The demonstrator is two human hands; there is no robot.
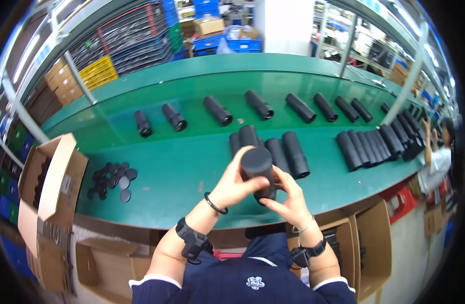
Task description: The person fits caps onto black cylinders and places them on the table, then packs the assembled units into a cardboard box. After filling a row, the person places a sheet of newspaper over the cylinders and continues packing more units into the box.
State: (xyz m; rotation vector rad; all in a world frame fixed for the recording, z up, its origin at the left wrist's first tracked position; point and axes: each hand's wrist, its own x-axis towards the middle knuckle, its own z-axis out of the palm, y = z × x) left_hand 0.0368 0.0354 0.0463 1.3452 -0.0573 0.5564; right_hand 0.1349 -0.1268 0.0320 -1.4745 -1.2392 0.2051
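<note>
Over the near edge of the green bench I hold a black cylindrical tube (257, 161), its round flat end tilted up toward me. My left hand (236, 183) wraps its side, with the thumb across the front. Around the lower part, my right hand (289, 198) closes from the right, its fingers and thumb on the tube. Just beyond my hands lie several similar black tubes (295, 154), partly hidden by the held one. To the left, a loose pile of black round discs (111, 176) rests on the bench.
Spaced black tubes (218, 110) lie along the green belt (126, 96) at the back. A tight row of tubes (364, 147) is at the right, near another person (437, 157). Open cardboard boxes stand at left (65, 175), below left (98, 263) and below right (374, 243).
</note>
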